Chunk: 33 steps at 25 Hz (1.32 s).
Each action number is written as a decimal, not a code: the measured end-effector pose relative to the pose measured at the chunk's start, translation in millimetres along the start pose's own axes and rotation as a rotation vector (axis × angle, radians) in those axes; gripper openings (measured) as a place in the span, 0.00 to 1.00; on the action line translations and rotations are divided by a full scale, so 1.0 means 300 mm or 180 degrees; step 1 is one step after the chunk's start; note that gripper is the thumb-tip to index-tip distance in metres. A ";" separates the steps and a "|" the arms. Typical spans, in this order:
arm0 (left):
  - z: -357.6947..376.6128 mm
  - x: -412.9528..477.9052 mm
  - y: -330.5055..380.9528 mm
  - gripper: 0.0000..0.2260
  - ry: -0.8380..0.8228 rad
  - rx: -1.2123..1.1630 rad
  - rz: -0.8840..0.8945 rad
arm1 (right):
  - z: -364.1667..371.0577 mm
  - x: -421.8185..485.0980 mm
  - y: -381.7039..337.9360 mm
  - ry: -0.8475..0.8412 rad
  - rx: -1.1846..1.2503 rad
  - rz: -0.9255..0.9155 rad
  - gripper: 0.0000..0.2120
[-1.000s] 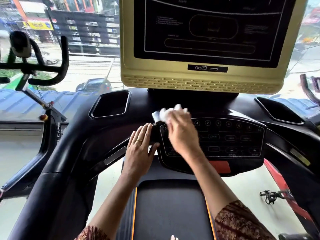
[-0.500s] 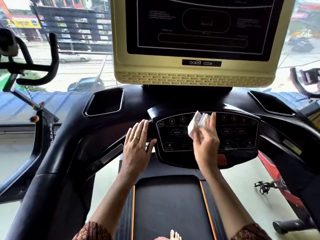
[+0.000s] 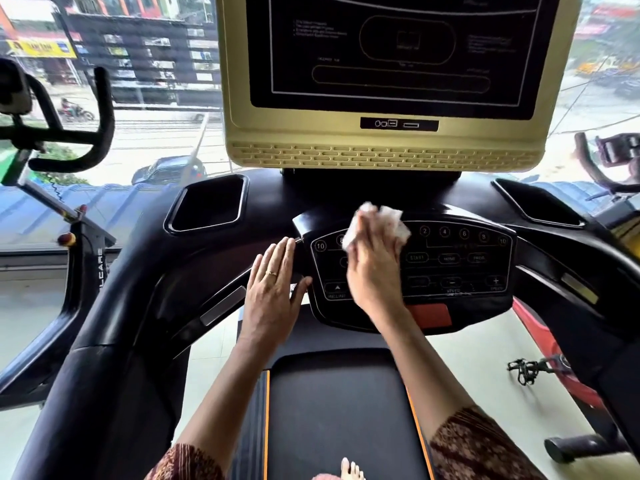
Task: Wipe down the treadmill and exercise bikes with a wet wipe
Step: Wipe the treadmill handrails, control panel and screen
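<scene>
I stand on a black treadmill whose console (image 3: 346,195) carries a button panel (image 3: 457,261) and a gold-framed screen (image 3: 381,147). My right hand (image 3: 372,268) presses a crumpled white wet wipe (image 3: 389,220) against the left half of the button panel, near its top edge. My left hand (image 3: 273,292) lies flat, fingers together, on the console just left of the panel and holds nothing. An exercise bike's black handlebars (image 3: 83,133) rise at the far left. Part of another bike (image 3: 609,157) shows at the far right.
Two recessed cup holders (image 3: 207,206) (image 3: 536,206) flank the screen post. The belt (image 3: 336,410) with orange edges runs under me, a bare foot (image 3: 349,469) on it. A red bike frame with a pedal (image 3: 526,368) sits low right. A window faces the street ahead.
My right hand with the wipe swept from the panel's top left corner to its middle, then back left and up. The left hand stayed put.
</scene>
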<state>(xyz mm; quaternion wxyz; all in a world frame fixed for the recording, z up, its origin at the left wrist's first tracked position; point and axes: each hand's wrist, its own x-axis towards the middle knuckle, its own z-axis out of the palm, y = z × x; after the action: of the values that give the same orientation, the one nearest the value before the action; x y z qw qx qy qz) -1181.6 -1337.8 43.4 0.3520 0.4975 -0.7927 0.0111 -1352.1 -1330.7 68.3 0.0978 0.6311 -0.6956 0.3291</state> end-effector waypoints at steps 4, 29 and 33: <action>-0.013 -0.001 -0.037 0.30 -0.0201 0.0018 0.0286 | 0.031 -0.144 -0.088 -0.0608 0.0128 -0.1298 0.25; 0.049 -0.143 0.129 0.22 -0.0306 -0.0473 0.0578 | -0.147 -0.429 0.249 0.0268 -0.0106 0.0055 0.20; 0.071 -0.144 0.200 0.22 -0.0164 -0.0375 0.0452 | -0.141 -0.397 0.214 0.0498 0.0311 0.0599 0.21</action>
<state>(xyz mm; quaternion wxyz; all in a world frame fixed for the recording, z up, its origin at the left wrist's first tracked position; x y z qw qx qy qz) -1229.8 -1281.7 22.8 0.3585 0.4186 -0.8341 -0.0235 -1402.5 -1210.0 13.4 0.0896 0.5395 -0.7251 0.4185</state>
